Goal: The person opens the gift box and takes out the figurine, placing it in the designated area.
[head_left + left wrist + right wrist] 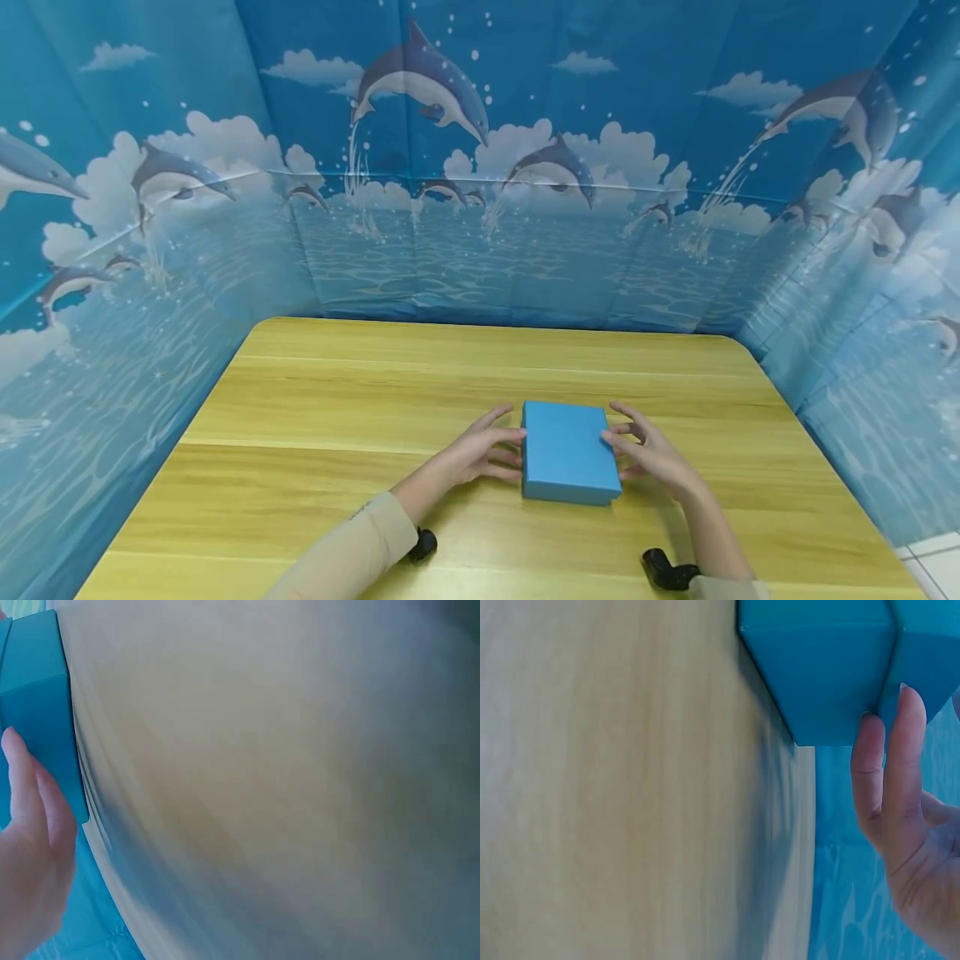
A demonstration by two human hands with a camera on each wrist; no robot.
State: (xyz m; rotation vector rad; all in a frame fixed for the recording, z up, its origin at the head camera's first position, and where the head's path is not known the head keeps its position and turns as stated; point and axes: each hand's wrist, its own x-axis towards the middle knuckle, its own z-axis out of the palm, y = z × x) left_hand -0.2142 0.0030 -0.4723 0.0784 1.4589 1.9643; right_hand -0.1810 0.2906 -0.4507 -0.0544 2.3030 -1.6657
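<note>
A blue lidded box (572,450) sits on the wooden table between the two hands. At its left side is my left hand (480,452), fingers spread and only lightly bent, with fingertips right at the box's edge. On the opposite side my right hand (651,450) has its thumb at the lid's upper right edge and its other fingers alongside. In the right wrist view, two nearly straight fingers (904,765) reach the box's side by the seam under the lid (930,656). The left wrist view shows the left fingers (26,776) against the blue side wall (45,727).
The yellow wood-grain table (360,392) has rounded far corners. A blue curtain (480,242) printed with dolphins and clouds encloses it at the back and both sides. Black wrist-worn devices (667,571) sit by the forearms, close over the tabletop.
</note>
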